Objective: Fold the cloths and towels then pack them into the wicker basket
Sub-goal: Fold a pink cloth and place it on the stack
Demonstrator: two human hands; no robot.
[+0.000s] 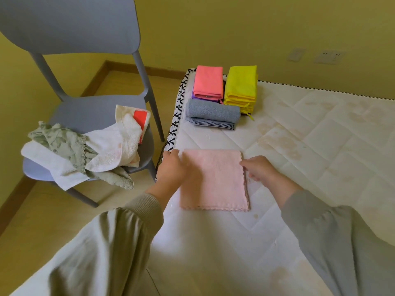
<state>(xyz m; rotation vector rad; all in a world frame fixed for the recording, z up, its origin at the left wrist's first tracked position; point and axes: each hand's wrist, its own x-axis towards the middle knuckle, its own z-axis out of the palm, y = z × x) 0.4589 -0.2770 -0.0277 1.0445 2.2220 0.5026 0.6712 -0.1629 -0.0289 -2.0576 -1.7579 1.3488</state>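
Head view: left hand (171, 167) flat and right hand (257, 170) pinching pink cloth (213, 180), folded stacks (222, 95) behind.

Lighting: bright, even, diffuse; source not evident. Shadows: soft, faint beneath hands. Glare: none. Focus: mild softness overall, sleeves nearest camera blurred. Distortion: wide-angle bowing at edges, chair (70, 60) and mattress (320, 146) stretched.
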